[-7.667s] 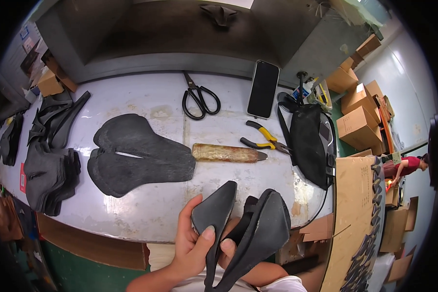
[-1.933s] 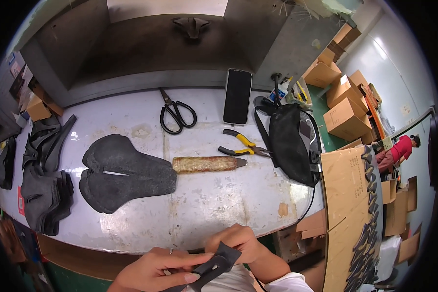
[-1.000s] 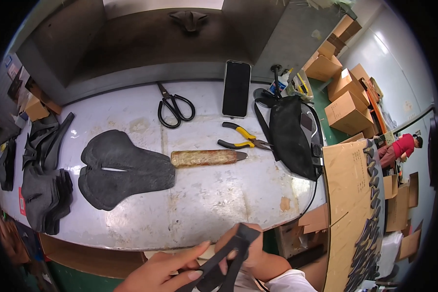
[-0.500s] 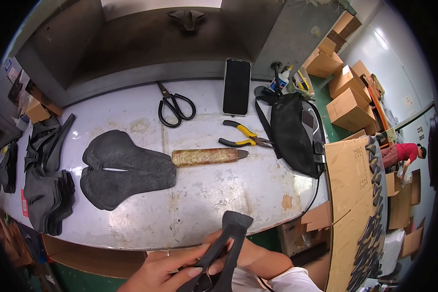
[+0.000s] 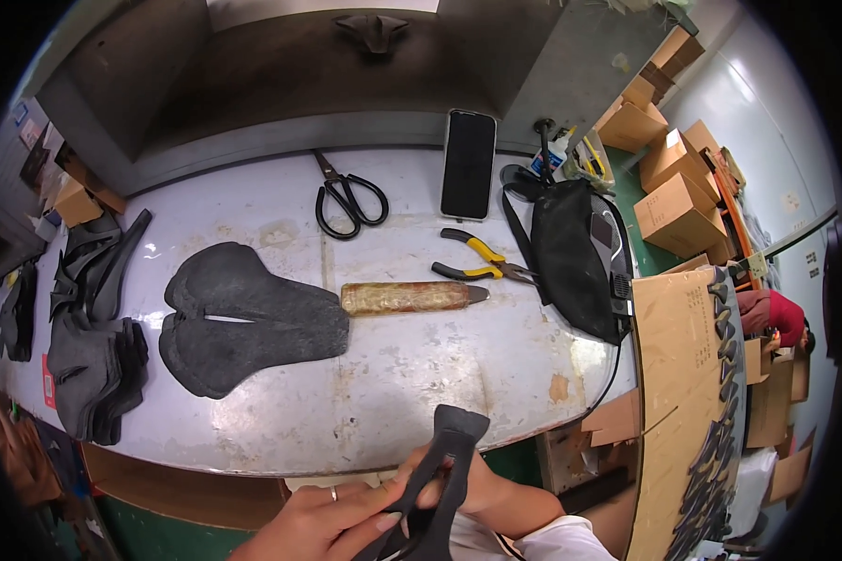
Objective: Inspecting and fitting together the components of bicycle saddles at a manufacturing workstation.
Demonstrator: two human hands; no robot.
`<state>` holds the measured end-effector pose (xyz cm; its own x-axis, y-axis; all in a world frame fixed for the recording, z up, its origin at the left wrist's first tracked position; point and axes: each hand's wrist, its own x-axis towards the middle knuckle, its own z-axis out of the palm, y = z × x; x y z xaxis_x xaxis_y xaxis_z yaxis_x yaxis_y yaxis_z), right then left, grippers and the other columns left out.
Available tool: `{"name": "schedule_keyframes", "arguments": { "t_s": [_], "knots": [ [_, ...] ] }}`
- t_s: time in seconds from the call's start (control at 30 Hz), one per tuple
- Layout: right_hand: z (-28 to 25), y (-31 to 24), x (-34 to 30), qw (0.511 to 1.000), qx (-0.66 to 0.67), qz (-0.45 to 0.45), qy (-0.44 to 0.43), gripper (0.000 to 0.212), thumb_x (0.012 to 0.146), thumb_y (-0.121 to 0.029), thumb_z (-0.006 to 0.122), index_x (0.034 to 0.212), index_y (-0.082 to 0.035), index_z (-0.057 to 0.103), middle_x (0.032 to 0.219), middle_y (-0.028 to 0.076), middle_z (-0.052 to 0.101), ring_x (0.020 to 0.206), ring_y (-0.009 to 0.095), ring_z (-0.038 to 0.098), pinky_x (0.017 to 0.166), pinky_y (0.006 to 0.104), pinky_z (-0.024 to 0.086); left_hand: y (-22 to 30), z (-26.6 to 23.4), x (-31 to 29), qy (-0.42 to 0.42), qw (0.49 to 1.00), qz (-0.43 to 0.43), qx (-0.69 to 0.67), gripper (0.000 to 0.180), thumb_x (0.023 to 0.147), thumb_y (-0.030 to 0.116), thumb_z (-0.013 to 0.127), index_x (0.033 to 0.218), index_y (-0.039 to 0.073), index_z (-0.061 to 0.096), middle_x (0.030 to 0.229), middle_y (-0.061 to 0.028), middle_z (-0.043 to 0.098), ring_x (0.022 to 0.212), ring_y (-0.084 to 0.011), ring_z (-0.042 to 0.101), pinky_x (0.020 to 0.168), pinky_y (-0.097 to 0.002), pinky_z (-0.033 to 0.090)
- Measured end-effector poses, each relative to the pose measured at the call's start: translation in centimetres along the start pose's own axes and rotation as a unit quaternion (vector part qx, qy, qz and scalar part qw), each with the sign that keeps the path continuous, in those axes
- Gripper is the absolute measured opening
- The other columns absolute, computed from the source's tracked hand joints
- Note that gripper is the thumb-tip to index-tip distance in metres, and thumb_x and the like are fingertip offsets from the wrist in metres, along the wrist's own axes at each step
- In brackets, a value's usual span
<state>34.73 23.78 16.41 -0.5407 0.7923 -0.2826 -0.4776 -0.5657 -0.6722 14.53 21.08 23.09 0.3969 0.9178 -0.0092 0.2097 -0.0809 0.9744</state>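
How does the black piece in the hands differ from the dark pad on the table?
The black piece is held tilted; the dark pad lies flat on the table. The black piece divides into narrow strips; the dark pad is broad, with a slit. Both look dark.

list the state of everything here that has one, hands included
left hand, fingers closed on the slotted black piece
right hand, closed on the same slotted black piece
scissors, lying with blades together
yellow-and-black pliers, handles spread apart
phone, screen dark
wrapped tool, lying flat, grey tip bare
saddle-shaped black piece, lying flat
black bag, lying on the bench
curved black pieces at left, stacked
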Motion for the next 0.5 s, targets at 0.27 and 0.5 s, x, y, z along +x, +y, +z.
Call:
{"name": "schedule_keyframes", "arguments": {
  "t_s": [0.27, 0.5],
  "knots": [
    [-1.3, -1.2, 0.3, 0.985, 0.098, -0.030, -0.141, 0.031, 0.068, 0.008, 0.080, 0.093, 0.004, 0.061, 0.080, 0.018, 0.069, 0.067, 0.023, 0.069, 0.057, 0.0313, 0.053, -1.2, -0.4, -0.9, -0.052, 0.987, -0.072, -0.134, 0.048, 0.080, 0.001, 0.072, 0.125, -0.006, 0.058, 0.088, -0.0149, 0.071, 0.072, -0.0158, 0.067, 0.065, -0.0262, 0.051],
    [-0.6, -0.8, 0.3, 0.969, 0.123, 0.145, -0.159, 0.036, 0.070, -0.007, 0.085, 0.090, 0.001, 0.056, 0.070, 0.015, 0.066, 0.060, 0.022, 0.066, 0.051, 0.0297, 0.051, -1.9, 1.0, -1.2, 0.054, 0.973, -0.097, -0.201, 0.047, 0.080, 0.002, 0.070, 0.124, -0.009, 0.057, 0.107, -0.0166, 0.069, 0.094, -0.0166, 0.065, 0.086, -0.0292, 0.050]
  ]
}}
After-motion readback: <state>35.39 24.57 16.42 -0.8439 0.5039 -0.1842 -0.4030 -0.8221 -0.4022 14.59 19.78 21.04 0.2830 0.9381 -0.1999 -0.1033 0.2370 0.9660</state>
